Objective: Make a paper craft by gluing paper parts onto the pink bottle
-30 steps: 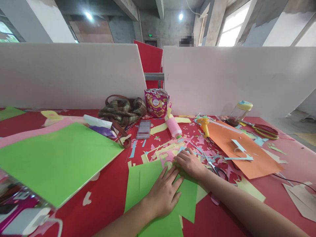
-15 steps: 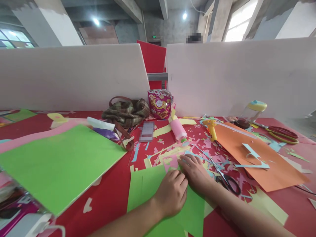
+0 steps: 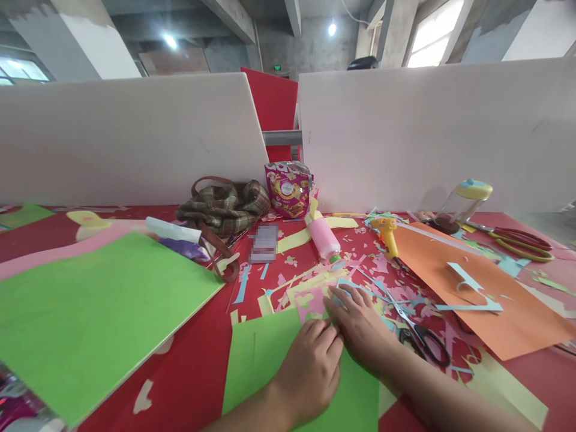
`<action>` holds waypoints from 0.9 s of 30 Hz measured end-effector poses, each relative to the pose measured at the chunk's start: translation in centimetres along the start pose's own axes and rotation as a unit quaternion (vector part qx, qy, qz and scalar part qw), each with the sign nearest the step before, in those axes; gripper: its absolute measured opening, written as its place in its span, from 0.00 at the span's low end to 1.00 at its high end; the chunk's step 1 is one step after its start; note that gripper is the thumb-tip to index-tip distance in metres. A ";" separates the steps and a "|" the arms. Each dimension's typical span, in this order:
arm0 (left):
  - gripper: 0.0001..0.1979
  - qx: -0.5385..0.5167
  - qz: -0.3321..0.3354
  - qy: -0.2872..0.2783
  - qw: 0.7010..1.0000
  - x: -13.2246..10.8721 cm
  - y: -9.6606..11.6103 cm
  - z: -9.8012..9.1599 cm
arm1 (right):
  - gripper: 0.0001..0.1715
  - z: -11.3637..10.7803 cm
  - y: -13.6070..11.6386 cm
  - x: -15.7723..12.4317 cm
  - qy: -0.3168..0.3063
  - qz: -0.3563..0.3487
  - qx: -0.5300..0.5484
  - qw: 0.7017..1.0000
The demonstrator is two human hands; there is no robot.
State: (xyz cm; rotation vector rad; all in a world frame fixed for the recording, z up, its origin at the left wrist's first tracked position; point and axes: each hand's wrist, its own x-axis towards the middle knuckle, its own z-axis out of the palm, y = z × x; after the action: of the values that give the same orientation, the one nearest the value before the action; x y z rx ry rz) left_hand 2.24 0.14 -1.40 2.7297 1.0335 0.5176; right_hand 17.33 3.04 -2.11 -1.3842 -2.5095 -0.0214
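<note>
My left hand (image 3: 310, 360) rests on a green paper sheet (image 3: 256, 354), its fingers curled and closed against the paper. What lies beneath its fingertips is hidden. My right hand (image 3: 360, 327) touches it from the right, palm down. Its fingers stretch forward, slightly bent, over the sheet's far edge and a pink paper piece (image 3: 310, 304). The fingertips of both hands almost meet. To the right of my right forearm lie black-handled scissors (image 3: 407, 321) among paper scraps.
A stack topped with green paper (image 3: 108, 312) lies left, orange paper (image 3: 481, 294) right. Behind are a pink bottle (image 3: 324, 238), a yellow glue gun (image 3: 386, 235), a plaid bag (image 3: 225, 207), a snack bag (image 3: 288, 189), a jar (image 3: 463, 204) and large scissors (image 3: 522, 240). White panels (image 3: 405, 138) stand behind.
The view has shifted slightly. Both hands stay together at the far part of the green sheet, with their fingers barely changed.
</note>
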 end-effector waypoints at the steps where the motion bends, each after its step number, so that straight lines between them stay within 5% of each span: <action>1: 0.13 0.000 0.003 0.006 1.000 0.0 0.0 0.0 | 0.23 0.0 0.0 0.0 0.001 -0.002 -0.003 1.000; 10: 0.11 0.009 0.019 0.020 1.000 0.0 -0.3 0.1 | 0.24 -0.2 0.1 -0.1 -0.017 -0.005 -0.007 1.000; 27: 0.12 0.006 0.007 -0.005 1.000 0.0 0.0 0.3 | 0.09 0.0 0.1 0.5 0.071 -0.040 0.017 0.997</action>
State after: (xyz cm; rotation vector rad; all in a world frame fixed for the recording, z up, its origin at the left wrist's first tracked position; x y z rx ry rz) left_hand 2.34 0.19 -1.66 2.7487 1.0190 0.5026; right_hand 17.16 3.46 -2.03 -1.2244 -2.4343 -0.0899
